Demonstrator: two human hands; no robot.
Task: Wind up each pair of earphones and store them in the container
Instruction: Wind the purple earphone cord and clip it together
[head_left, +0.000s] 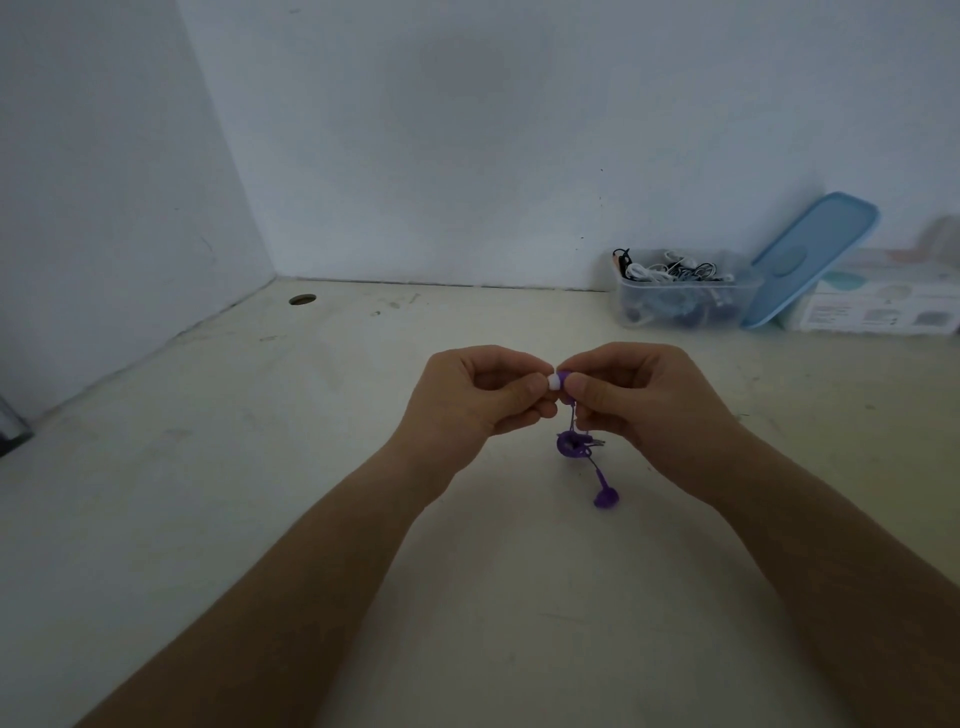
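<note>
Pinched one bud (556, 382) of the purple earphones (575, 445) with left hand (478, 400) and right hand (641, 400); seemed light, limp, best gripped at the coil (570, 446), six o'clock from the bud.

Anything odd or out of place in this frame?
Nothing damaged or spilled. Minor: the blue lid stands tilted beside the container, a dark cable pokes over its left rim, and one earbud of the purple earphones dangles loose below the coil.

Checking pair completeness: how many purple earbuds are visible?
2. One white-tipped purple earbud pinched between left hand and right hand; second earbud dangles below. Clear container may hide more.
</note>
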